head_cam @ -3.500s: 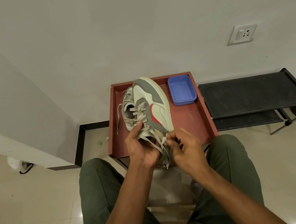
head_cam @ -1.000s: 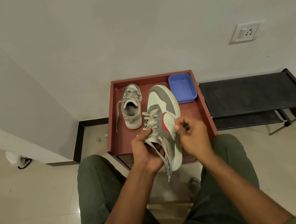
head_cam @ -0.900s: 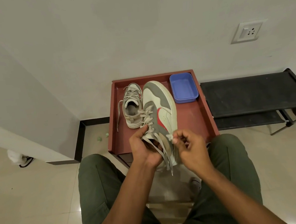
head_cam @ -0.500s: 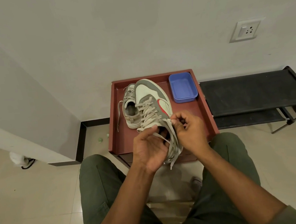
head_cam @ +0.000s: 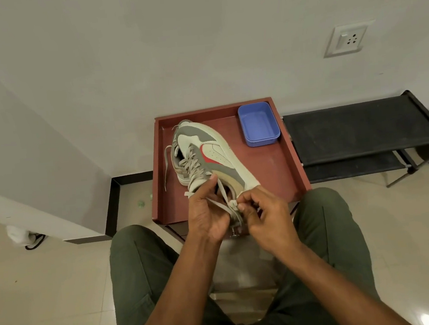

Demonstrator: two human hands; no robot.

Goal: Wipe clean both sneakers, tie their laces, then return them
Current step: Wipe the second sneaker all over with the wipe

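At frame centre, the red-brown rimmed tray [head_cam: 274, 172] holds an empty blue plastic tub [head_cam: 258, 124] and your grey-and-white red-striped sneaker [head_cam: 207, 152], tilted. Your left hand [head_cam: 205, 215] and right hand [head_cam: 263, 215] pinch its beige laces [head_cam: 232, 205].

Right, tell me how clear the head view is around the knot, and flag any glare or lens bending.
Head view: the lace between the left hand and right hand is soft but readable; a glare spot sits on the floor tile at bottom right; the wide lens tilts the wall socket.
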